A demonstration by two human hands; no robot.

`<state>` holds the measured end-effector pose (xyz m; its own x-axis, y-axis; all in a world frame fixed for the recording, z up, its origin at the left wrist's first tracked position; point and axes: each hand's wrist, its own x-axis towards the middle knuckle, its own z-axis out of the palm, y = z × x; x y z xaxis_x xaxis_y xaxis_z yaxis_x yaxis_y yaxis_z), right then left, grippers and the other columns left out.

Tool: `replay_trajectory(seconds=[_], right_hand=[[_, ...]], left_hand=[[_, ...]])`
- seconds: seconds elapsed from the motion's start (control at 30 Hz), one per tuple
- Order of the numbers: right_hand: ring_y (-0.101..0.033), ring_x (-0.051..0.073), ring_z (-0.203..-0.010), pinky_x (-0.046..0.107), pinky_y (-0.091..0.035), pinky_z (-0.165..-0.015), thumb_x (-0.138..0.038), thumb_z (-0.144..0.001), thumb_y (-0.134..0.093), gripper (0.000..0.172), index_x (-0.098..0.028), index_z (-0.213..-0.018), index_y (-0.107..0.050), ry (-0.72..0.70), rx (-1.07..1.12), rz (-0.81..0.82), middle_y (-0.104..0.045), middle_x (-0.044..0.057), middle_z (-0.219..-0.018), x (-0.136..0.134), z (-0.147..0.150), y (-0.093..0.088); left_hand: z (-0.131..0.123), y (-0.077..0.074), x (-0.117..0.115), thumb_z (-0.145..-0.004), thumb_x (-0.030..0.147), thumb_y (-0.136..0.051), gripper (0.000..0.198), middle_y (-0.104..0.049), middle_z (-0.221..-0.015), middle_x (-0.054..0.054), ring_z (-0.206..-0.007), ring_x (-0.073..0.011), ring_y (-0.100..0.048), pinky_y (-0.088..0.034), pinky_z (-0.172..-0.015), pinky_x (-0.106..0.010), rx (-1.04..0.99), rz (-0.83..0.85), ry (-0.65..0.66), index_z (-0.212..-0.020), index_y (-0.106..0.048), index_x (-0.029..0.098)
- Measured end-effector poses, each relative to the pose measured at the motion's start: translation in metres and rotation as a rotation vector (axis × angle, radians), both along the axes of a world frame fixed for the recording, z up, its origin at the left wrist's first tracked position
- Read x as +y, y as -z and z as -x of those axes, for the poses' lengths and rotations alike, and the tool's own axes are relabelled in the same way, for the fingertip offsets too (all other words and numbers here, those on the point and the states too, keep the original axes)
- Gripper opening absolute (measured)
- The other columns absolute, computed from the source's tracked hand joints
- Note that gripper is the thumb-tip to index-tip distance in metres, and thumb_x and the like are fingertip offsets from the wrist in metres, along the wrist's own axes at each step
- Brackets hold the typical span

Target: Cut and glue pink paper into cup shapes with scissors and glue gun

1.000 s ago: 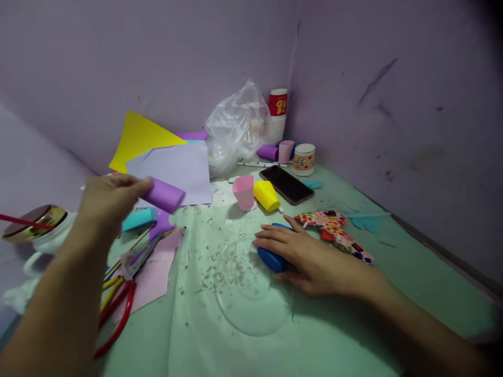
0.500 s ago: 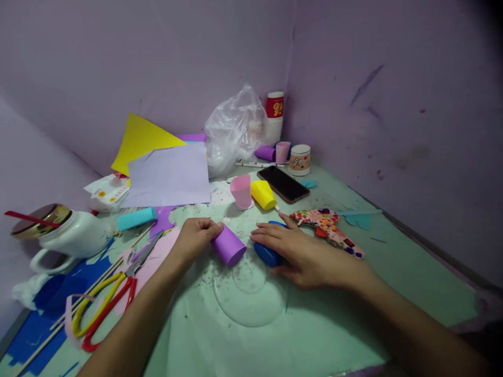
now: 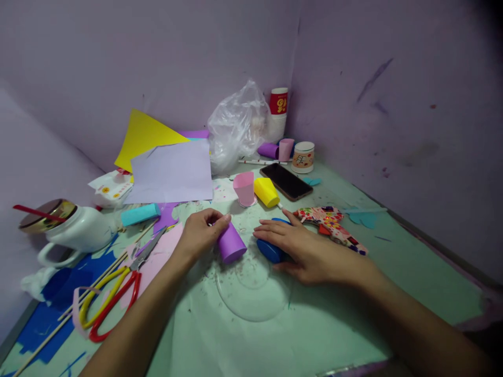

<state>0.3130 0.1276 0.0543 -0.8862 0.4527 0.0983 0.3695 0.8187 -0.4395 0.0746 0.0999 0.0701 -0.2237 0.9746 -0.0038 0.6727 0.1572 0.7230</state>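
Holding purple paper tube (image 3: pixel 231 245) in L hand (image 3: pixel 202 230): thumb + fingers pinched on its far/upper-L end. Long axis slanted, far-L to near-R; free end points twd viewer, down and a bit R. Tube's over the far-L part of clear round disc (image 3: pixel 251 302), L of blue paper piece (image 3: pixel 269 251), w/ a gap btwn the two; can't tell if it touches the table (image 3: pixel 204 345). Looks: plain matte purple, short, smooth curved wall, near end a darker oval; can't tell if that end's open or capped. R hand (image 3: pixel 302 251) lies over blue piece, fingers nearly straight across top, thumb on near side; can't tell if it's gripping or just resting. Pink paper cup (image 3: pixel 244 188) upright beyond, yellow paper cup (image 3: pixel 266 192) tilted just R of it.
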Motion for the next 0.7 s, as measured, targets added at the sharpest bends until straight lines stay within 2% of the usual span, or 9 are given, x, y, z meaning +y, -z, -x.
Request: replay_trajectory(seconds=[0.2, 0.33, 0.43, 0.5, 0.57, 0.6, 0.7], right_hand=[[-0.040, 0.026, -0.136, 0.057, -0.008, -0.116, -0.014, -0.077, -0.062, 0.062, -0.015, -0.137, -0.045, 0.000, -0.029, -0.003, -0.051, 0.015, -0.142, 0.001, 0.000, -0.001], [-0.039, 0.027, -0.137, 0.058, -0.010, -0.116, -0.014, -0.077, -0.060, 0.061, -0.016, -0.137, -0.045, -0.009, -0.025, 0.001, -0.051, 0.014, -0.142, 0.001, 0.000, -0.001], [-0.040, 0.029, -0.136, 0.061, -0.016, -0.114, -0.015, -0.078, -0.060, 0.061, -0.016, -0.137, -0.046, -0.008, -0.037, 0.000, -0.051, 0.014, -0.142, 0.001, 0.000, 0.000], [-0.041, 0.031, -0.136, 0.064, -0.020, -0.112, -0.015, -0.078, -0.059, 0.061, -0.016, -0.137, -0.046, 0.002, -0.044, -0.005, -0.050, 0.015, -0.143, 0.001, 0.000, 0.003], [-0.041, 0.032, -0.135, 0.066, -0.021, -0.111, -0.015, -0.077, -0.060, 0.061, -0.017, -0.137, -0.046, 0.006, -0.034, -0.007, -0.051, 0.015, -0.143, 0.001, 0.001, 0.006], [-0.042, 0.032, -0.135, 0.066, -0.019, -0.112, -0.015, -0.077, -0.060, 0.061, -0.017, -0.137, -0.047, 0.008, -0.021, -0.008, -0.051, 0.015, -0.142, 0.002, 0.000, 0.008], [-0.044, 0.032, -0.134, 0.066, -0.014, -0.113, -0.016, -0.077, -0.061, 0.061, -0.019, -0.136, -0.048, 0.012, 0.008, -0.009, -0.052, 0.013, -0.142, 0.003, 0.000, 0.013]], left_hand=[[0.000, 0.002, -0.002, -0.075, 0.054, -0.054, 0.040, -0.069, -0.074, -0.004, -0.059, -0.0166, -0.057, -0.043, -0.057, -0.028, 0.076, 0.001, -0.018, -0.083, -0.067, 0.016], [0.011, -0.011, -0.006, -0.080, 0.055, -0.049, 0.044, -0.071, -0.084, -0.005, -0.058, -0.0156, -0.059, -0.046, -0.059, -0.029, 0.201, -0.017, -0.059, -0.093, -0.067, 0.018], [0.045, -0.036, -0.018, -0.082, 0.047, -0.049, 0.038, -0.072, -0.093, -0.006, -0.073, -0.0197, -0.064, -0.048, -0.072, -0.034, 0.413, -0.047, -0.184, -0.102, -0.066, 0.020], [0.076, -0.054, -0.031, -0.083, 0.038, -0.048, 0.038, -0.070, -0.096, -0.009, -0.087, -0.0272, -0.064, -0.046, -0.081, -0.042, 0.587, -0.049, -0.306, -0.110, -0.064, 0.017], [0.107, -0.065, -0.042, -0.088, 0.036, -0.043, 0.041, -0.068, -0.098, -0.011, -0.100, -0.0354, -0.061, -0.044, -0.085, -0.051, 0.717, -0.001, -0.366, -0.116, -0.061, 0.013], [0.121, -0.067, -0.045, -0.088, 0.038, -0.046, 0.040, -0.067, -0.100, -0.011, -0.103, -0.0378, -0.059, -0.044, -0.085, -0.053, 0.758, 0.028, -0.370, -0.114, -0.061, 0.012], [0.150, -0.054, -0.042, -0.088, 0.042, -0.056, 0.038, -0.063, -0.114, -0.008, -0.107, -0.0277, -0.058, -0.046, -0.091, -0.048, 0.800, 0.063, -0.234, -0.113, -0.059, 0.014]])
